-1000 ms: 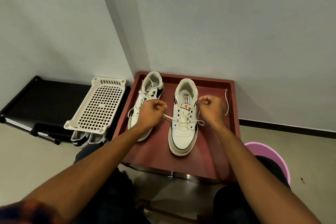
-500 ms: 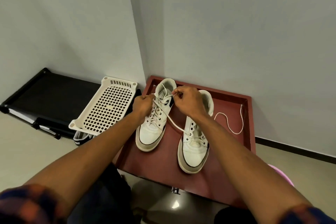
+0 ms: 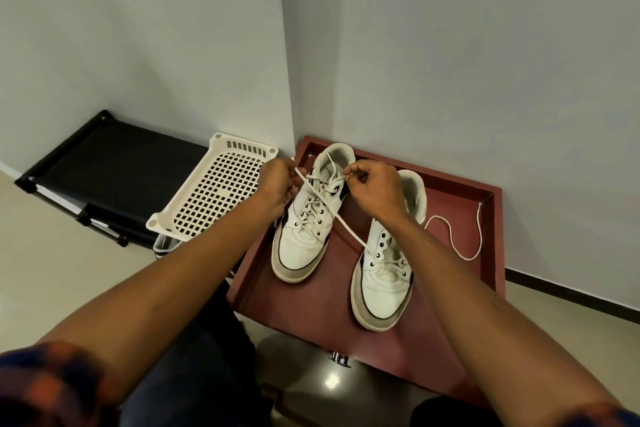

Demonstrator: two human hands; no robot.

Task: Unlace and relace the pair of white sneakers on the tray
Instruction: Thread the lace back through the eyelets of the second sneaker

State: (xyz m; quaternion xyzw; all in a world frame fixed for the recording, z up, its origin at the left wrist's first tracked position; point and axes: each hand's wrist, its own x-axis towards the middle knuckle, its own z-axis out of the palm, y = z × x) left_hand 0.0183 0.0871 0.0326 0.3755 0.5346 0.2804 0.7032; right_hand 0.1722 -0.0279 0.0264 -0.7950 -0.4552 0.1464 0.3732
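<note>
Pinching lace ends (image 3: 313,189) in closed fingers, both hands (image 3: 277,185) (image 3: 375,191) work the left sneaker (image 3: 306,218), toe pointing toward the person.

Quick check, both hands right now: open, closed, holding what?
Left hand: closed, pinching a lace of the left sneaker.
Right hand: closed, pinching a lace end above the same sneaker.
</note>
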